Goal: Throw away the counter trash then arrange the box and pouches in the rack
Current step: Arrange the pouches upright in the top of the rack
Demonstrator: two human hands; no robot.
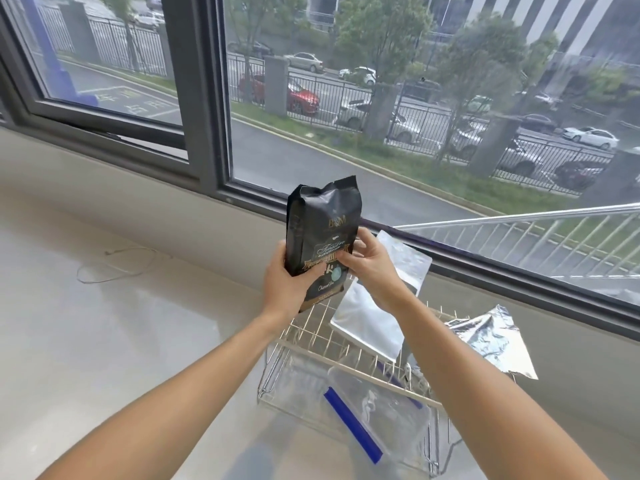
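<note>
- Two hands hold one black pouch upright at the centre of the frame, above the rack's far end.
- Left hand: fingers wrapped round the pouch's lower left edge, thumb across its front.
- Right hand: fingertips pinching the pouch's right edge at the label.
- Silver pouch: behind the right wrist, leaning tilted in the rack with its top toward the window.
- Clear pouch: lower centre-right, inside the rack's near end, with a blue strip along its left edge.
- Rack: wire, on the counter, running from the centre to the lower right.
- Crumpled foil pouch: right of the rack, on the counter.
- Thin cord: looped on the counter, left of centre.
- Window: spans the upper frame; a street with parked cars lies beyond.
</note>
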